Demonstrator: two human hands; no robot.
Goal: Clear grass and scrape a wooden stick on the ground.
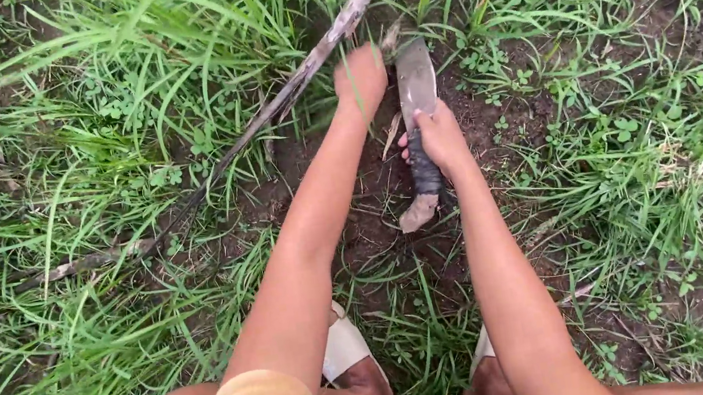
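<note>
Green grass (pixel 86 106) and dark wet dirt (pixel 486 116) are all around, and the person is crouched low over a bare patch of ground. Their right hand (pixel 438 136) is wrapped tight around the dark handle of a big knife (pixel 415 89), with the fingers curled shut on the grip so no gap shows between them. From those fingers the wide grey blade sticks out away from the body, toward the grass, and its tip points down at the dirt. It looks like hard metal, stiff and a bit heavy at the front, and muddy too, so it could slip; I think the dark handle is the safe place to hold it, never the blade. The pale end of the handle pokes out behind the fingers, toward the person's feet. The left hand (pixel 359 79) is just beside the blade, reaching down to the ground. Its fingers are bent down and hidden from me, so I cannot tell if they are open or pinching something. A long dry stick (pixel 299 73) lies slanted just past that hand, very near the fingertips, but I cannot tell if it is touched. It looks light and easy to snap. Pale sandals (pixel 344 348) show below, near the knees.
</note>
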